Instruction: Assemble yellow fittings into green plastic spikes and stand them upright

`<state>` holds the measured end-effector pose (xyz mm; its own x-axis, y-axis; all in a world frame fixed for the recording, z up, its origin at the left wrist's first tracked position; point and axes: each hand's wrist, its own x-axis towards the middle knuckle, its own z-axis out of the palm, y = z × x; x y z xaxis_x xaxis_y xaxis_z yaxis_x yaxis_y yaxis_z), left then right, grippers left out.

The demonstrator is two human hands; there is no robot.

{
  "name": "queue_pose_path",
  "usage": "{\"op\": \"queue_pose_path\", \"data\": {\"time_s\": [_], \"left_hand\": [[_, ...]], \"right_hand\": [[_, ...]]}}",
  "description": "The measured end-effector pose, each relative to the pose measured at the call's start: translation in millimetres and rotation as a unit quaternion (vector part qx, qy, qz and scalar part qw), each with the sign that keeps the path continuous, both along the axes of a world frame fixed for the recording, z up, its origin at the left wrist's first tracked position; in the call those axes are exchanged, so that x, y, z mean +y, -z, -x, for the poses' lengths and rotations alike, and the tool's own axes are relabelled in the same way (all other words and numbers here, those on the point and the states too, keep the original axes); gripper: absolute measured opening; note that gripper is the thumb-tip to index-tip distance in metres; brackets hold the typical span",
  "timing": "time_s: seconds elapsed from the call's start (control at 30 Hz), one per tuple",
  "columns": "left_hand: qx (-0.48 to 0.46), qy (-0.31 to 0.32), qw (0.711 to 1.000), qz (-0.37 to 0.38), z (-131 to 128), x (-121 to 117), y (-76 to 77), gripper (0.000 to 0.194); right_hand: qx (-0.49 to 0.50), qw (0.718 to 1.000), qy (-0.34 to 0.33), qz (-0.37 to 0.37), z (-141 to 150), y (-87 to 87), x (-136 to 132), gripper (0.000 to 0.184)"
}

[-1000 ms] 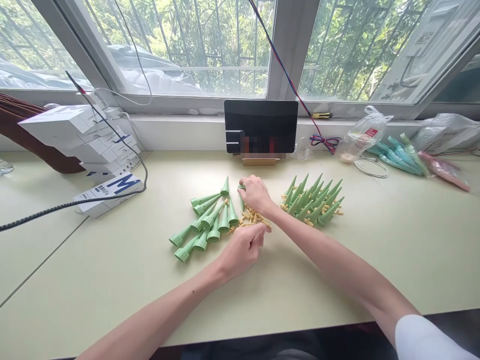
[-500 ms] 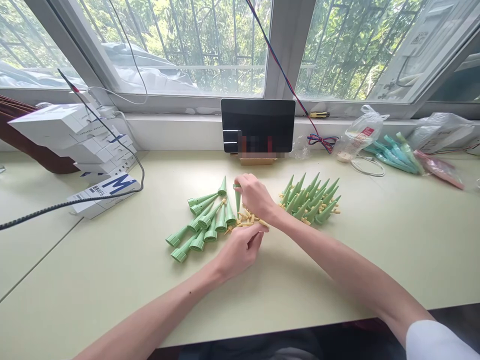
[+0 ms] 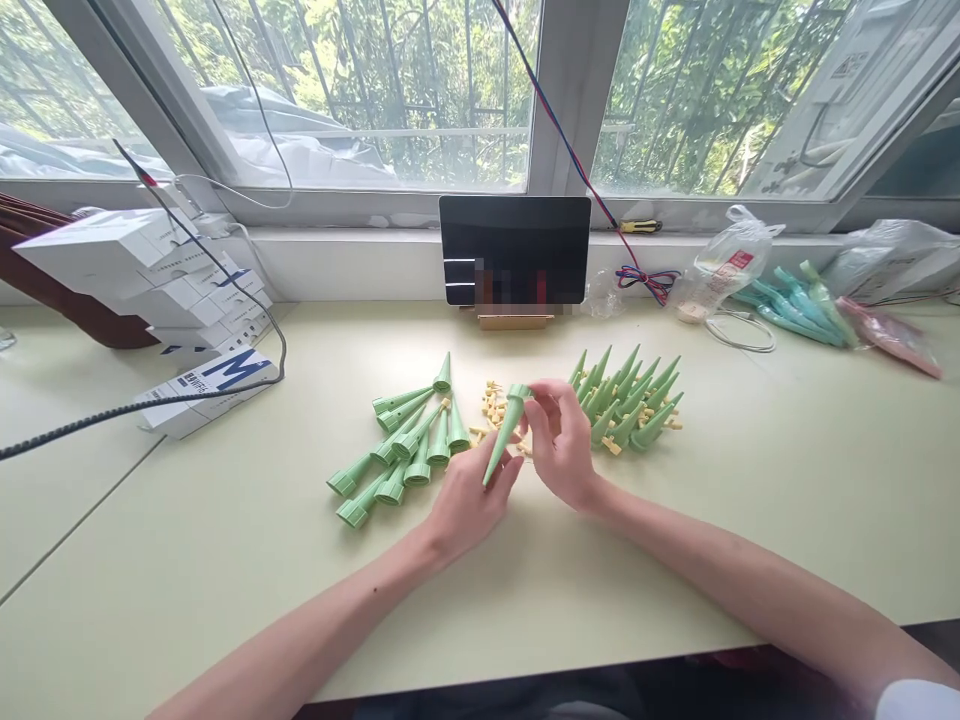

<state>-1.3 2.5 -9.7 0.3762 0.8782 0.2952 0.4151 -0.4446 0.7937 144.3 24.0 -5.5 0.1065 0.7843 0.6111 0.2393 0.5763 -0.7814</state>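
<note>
A green plastic watering spike [image 3: 505, 432] slants in front of me, wide collar up and tip pointing down to the left. Its collar is pinched by the fingers of my right hand [image 3: 564, 440]. My left hand [image 3: 471, 500] is curled closed beside the spike's tip; what its fingers hold, if anything, is hidden. Small yellow valve pieces [image 3: 493, 402] lie in a loose pile behind both hands. Left of them, several green spikes [image 3: 405, 440] rest on their sides. More green spikes with yellow pieces fitted [image 3: 626, 395] are grouped at the right.
A dark tablet [image 3: 516, 245] leans upright on a stand by the window. White boxes [image 3: 202, 290] are stacked at the left, with a black cable [image 3: 225, 392] across them. Plastic bags [image 3: 724, 265] and a coiled white cable [image 3: 739, 335] lie at the back right of the table [image 3: 675, 580].
My right hand has brought the green spike from beside the left pile toward me and to the right, tilting it. My left hand has drawn slightly left from the yellow pieces.
</note>
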Motion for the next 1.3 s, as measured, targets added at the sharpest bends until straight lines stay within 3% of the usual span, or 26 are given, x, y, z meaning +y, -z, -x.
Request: {"op": "queue_pose_path", "data": {"time_s": [0.17,0.47,0.63,1.07,1.2,1.3], "left_hand": [[-0.066,-0.01,0.997,0.046,2,1,-1.8,0.018],[-0.191,-0.056,0.971,0.131,-2,4,-6.0,0.028],[-0.171,-0.034,0.979,0.106,-1,5,-6.1,0.039],[-0.142,-0.049,0.982,0.113,0,6,-4.1,0.041],[-0.183,-0.062,0.974,0.121,-1,6,-6.7,0.041],[-0.233,-0.083,0.958,0.146,-2,7,-10.4,0.04]], "right_hand": [[-0.006,0.999,0.007,0.031,-5,18.9,-4,0.013],[-0.081,0.996,0.006,-0.029,-3,14.2,-4,0.01],[-0.112,0.992,-0.025,-0.047,-4,11.3,-4,0.019],[-0.143,0.982,-0.059,-0.11,-9,13.1,-3,0.03],[-0.163,0.976,-0.028,-0.139,-11,9.9,-4,0.033],[-0.203,0.972,0.011,-0.116,-13,9.7,-4,0.028]]}}
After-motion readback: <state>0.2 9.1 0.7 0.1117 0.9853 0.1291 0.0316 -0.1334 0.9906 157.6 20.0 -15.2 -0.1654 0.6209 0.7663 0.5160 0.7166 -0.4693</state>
